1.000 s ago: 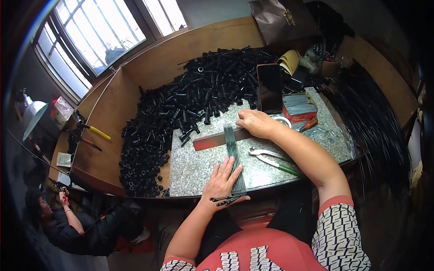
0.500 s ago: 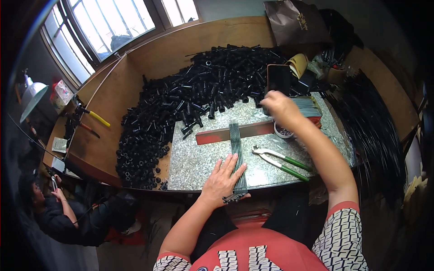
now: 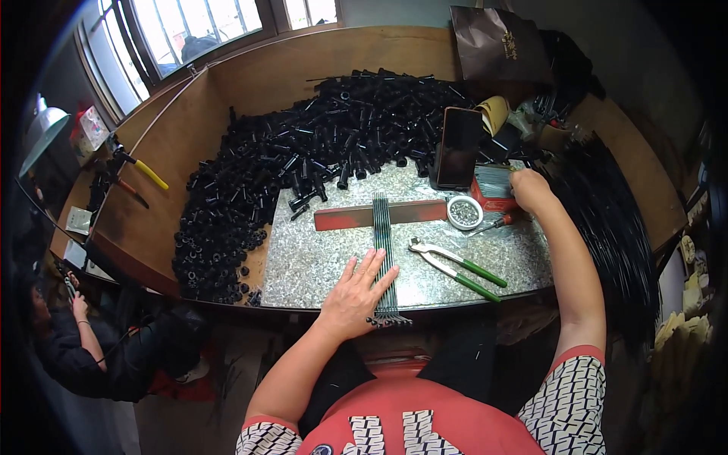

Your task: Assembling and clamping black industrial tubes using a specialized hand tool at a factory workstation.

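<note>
My left hand (image 3: pixel 355 297) lies with fingers spread against a row of thin dark metal rods (image 3: pixel 383 254). Their small knobbed ends stick out at the table's near edge, and the far ends rest across a worn red bar (image 3: pixel 345 218). My right hand (image 3: pixel 532 191) is at the right side of a red box (image 3: pixel 497 203) full of thin grey pieces. Its fingers are curled in, and what they hold, if anything, is hidden. Between the hands lie end-cutting pincers (image 3: pixel 455 271) with green handles and a white bowl (image 3: pixel 464 213) of small metal parts.
A phone (image 3: pixel 457 148) stands upright behind the bowl. Black tubular parts (image 3: pixel 341 129) are heaped along the back and left. Long black rods (image 3: pixel 618 220) lie at right. A red-handled tool (image 3: pixel 498 222) lies near the box. Another person (image 3: pixel 83 334) sits at lower left.
My right hand has moved from in front of the phone to the right, down to the red box. My left hand stays on the rods. The whole view has shifted slightly.
</note>
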`<state>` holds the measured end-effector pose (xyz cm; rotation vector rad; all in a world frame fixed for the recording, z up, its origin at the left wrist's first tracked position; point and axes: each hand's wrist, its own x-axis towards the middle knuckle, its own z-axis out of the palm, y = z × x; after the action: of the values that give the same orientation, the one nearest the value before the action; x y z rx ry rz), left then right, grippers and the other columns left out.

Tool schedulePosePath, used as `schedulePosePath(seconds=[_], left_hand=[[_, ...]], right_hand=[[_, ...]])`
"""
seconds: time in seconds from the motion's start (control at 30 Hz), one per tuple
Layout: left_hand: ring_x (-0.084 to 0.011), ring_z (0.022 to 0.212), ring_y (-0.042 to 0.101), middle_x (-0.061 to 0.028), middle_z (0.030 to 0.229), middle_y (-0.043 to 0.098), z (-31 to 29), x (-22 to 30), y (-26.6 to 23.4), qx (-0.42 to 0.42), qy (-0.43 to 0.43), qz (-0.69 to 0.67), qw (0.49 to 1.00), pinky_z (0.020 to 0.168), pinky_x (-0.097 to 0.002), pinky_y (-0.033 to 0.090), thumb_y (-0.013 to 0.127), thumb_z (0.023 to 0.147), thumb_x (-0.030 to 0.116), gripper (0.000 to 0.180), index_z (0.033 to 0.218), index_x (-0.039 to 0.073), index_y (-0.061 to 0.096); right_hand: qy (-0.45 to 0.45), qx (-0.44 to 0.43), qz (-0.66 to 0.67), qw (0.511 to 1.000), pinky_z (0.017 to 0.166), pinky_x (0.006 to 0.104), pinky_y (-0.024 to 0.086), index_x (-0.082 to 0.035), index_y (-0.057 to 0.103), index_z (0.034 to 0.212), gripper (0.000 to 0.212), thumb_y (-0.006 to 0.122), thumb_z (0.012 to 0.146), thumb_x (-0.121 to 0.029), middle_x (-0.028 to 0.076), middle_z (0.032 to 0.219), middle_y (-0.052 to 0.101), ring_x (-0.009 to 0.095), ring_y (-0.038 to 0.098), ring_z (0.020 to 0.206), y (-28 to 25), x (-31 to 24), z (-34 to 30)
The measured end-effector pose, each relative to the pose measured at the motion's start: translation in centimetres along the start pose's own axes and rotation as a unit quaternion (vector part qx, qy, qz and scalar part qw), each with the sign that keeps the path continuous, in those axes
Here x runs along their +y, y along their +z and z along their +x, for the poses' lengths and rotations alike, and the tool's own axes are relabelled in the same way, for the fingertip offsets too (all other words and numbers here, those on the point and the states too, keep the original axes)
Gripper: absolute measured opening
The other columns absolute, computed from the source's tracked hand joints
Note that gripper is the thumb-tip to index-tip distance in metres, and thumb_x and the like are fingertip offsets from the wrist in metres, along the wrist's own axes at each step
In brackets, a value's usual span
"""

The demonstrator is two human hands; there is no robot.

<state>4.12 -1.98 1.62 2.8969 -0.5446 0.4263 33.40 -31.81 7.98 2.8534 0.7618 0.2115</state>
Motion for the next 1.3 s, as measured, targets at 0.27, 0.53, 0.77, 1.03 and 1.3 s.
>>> schedulePosePath(seconds=[0.27, 0.53, 0.77, 1.03, 1.3], left_hand=[[-0.0355, 0.138, 0.027, -0.0216, 0.147, 0.028, 0.1, 0.1, 0.1, -0.032, -0.018, -0.019, 0.999, 0.110, -0.0491, 0.024, 0.075, 0.068, 0.029, 0.089, 0.144, 0.015, 0.030], [-0.0354, 0.136, 0.031, -0.0227, 0.145, 0.031, -0.2, 0.0, 0.4, -0.032, -0.024, 0.000, 0.999, 0.109, -0.0496, 0.026, 0.061, 0.079, 0.020, 0.068, 0.142, 0.013, 0.036], [-0.0359, 0.136, 0.030, -0.0234, 0.143, 0.034, 0.1, -0.2, 1.3, -0.014, -0.005, 0.035, 0.999, 0.110, -0.0481, 0.025, 0.068, 0.068, 0.062, 0.090, 0.137, 0.009, 0.043], [-0.0364, 0.136, 0.029, -0.0246, 0.143, 0.033, 0.3, 0.4, 0.2, -0.015, -0.025, -0.016, 0.999, 0.111, -0.0488, 0.024, 0.069, 0.068, 0.061, 0.091, 0.138, 0.009, 0.041], [-0.0374, 0.136, 0.029, -0.0248, 0.143, 0.033, 0.3, 0.3, 0.3, -0.016, -0.023, -0.020, 0.999, 0.111, -0.0490, 0.024, 0.070, 0.068, 0.060, 0.092, 0.138, 0.009, 0.041]], right_hand=[[-0.036, 0.085, 0.043, 0.995, 0.086, 0.0428, 0.047, 0.000, 0.056, 0.093, 0.019, 0.048, 0.077, 0.006, 0.021, 0.101, 0.060, 0.036, 0.056, 0.100, -0.2, -0.3, -0.1], [-0.219, 0.209, 0.237, 0.923, 0.079, 0.0412, 0.048, -0.006, 0.058, 0.107, 0.042, 0.050, 0.070, 0.011, 0.015, 0.094, 0.057, 0.035, 0.057, 0.094, -1.9, -10.1, 0.3], [-0.254, 0.154, 0.226, 0.928, 0.081, 0.0394, 0.049, -0.009, 0.064, 0.098, 0.021, 0.050, 0.082, -0.008, 0.014, 0.095, 0.058, 0.031, 0.059, 0.097, 0.9, -15.3, 1.8], [-0.257, 0.168, 0.209, 0.929, 0.081, 0.0398, 0.049, -0.006, 0.064, 0.089, 0.015, 0.051, 0.081, -0.009, 0.016, 0.091, 0.058, 0.031, 0.059, 0.094, 1.6, -16.0, 2.1], [-0.265, 0.176, 0.200, 0.927, 0.080, 0.0399, 0.049, -0.006, 0.064, 0.089, 0.015, 0.052, 0.081, -0.009, 0.015, 0.091, 0.058, 0.031, 0.059, 0.094, 1.9, -16.1, 2.3]])
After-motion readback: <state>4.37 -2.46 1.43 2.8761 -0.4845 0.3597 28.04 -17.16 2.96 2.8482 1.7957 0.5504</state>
